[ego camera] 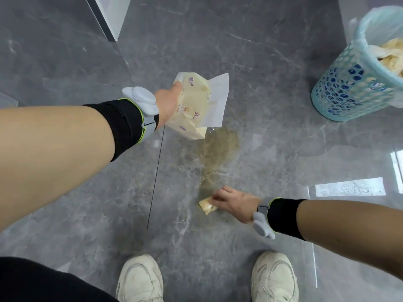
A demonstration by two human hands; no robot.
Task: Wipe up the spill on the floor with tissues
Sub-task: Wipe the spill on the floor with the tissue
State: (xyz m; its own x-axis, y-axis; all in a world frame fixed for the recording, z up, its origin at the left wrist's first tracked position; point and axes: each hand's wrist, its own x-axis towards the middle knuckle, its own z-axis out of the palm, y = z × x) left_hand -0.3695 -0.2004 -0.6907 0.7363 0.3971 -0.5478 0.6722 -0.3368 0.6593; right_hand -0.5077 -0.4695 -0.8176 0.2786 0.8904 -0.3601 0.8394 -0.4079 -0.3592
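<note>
A yellowish-brown spill (218, 149) spreads over the grey marble floor in the middle of the view. My right hand (235, 202) presses a folded, damp yellowish tissue (207, 206) onto the floor at the spill's near end. My left hand (169, 103) holds a pale yellow tissue pack (192, 105) above the spill's far edge, with one white tissue (218, 99) sticking out of the pack. Both wrists wear black bands with grey trackers.
A light blue perforated waste basket (349, 83) with a plastic liner stands at the upper right, holding crumpled used tissues (390, 53). My two white sneakers (141, 280) stand at the bottom edge. A white-edged panel (109, 16) rises at the top left.
</note>
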